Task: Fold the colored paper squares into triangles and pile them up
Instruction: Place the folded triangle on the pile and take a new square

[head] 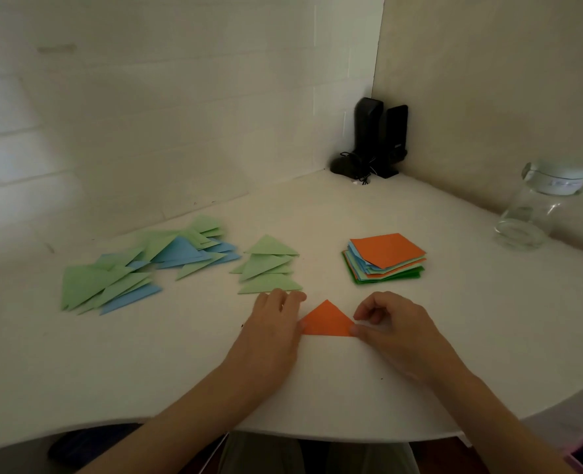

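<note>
An orange paper triangle (327, 321) lies flat on the white table (420, 354), its long edge toward me. My left hand (273, 330) rests flat on the table, its fingers pressing on the triangle's left corner. My right hand (389, 325) pinches the right corner between thumb and fingers. Behind the triangle sits a stack of unfolded squares (386, 260), orange on top with blue and green below. A small pile of green triangles (269, 266) lies left of that stack. Farther left spreads a loose heap of green and blue triangles (139, 265).
A glass jar (539, 206) stands at the right near the wall. Two black speakers (377, 135) with a cable sit in the far corner. The table's curved front edge runs just below my forearms.
</note>
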`<act>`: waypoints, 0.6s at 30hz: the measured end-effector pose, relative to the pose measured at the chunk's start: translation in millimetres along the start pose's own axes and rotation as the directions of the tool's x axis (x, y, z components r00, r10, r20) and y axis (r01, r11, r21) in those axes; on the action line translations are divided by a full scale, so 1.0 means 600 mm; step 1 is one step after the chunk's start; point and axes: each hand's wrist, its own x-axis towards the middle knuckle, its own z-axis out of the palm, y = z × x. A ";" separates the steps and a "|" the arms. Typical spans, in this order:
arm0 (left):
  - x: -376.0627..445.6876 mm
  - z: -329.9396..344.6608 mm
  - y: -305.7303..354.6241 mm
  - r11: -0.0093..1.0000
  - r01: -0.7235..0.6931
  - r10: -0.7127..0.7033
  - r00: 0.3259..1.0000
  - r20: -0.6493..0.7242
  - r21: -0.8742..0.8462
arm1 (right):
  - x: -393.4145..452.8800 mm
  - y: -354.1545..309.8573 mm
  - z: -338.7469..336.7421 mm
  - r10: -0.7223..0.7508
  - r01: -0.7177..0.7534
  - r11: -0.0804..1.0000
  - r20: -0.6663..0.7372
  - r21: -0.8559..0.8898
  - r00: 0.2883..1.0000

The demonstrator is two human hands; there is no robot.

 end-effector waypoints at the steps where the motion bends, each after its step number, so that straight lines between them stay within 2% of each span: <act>1: 0.002 0.001 0.008 0.999 0.004 -0.004 1.000 0.000 0.037 | -0.001 -0.001 0.001 -0.004 0.004 1.000 -0.004 -0.005 1.000; 7: 0.033 0.003 0.034 0.992 0.103 -0.112 0.987 0.117 0.075 | -0.006 0.000 0.003 -0.022 0.022 1.000 -0.013 -0.019 1.000; 13: 0.041 -0.007 0.020 0.941 0.213 -0.167 0.968 0.188 -0.262 | -0.007 0.006 -0.001 -0.063 0.063 0.998 -0.029 -0.007 0.998; 16: 0.046 -0.013 0.009 0.906 0.244 -0.206 0.968 0.141 -0.345 | 0.016 0.013 -0.023 -0.067 0.083 0.995 -0.247 0.056 0.967; 18: 0.055 -0.021 -0.007 0.899 0.245 -0.235 0.969 0.070 -0.363 | 0.046 0.025 -0.038 -0.130 0.115 0.991 -0.385 -0.061 0.914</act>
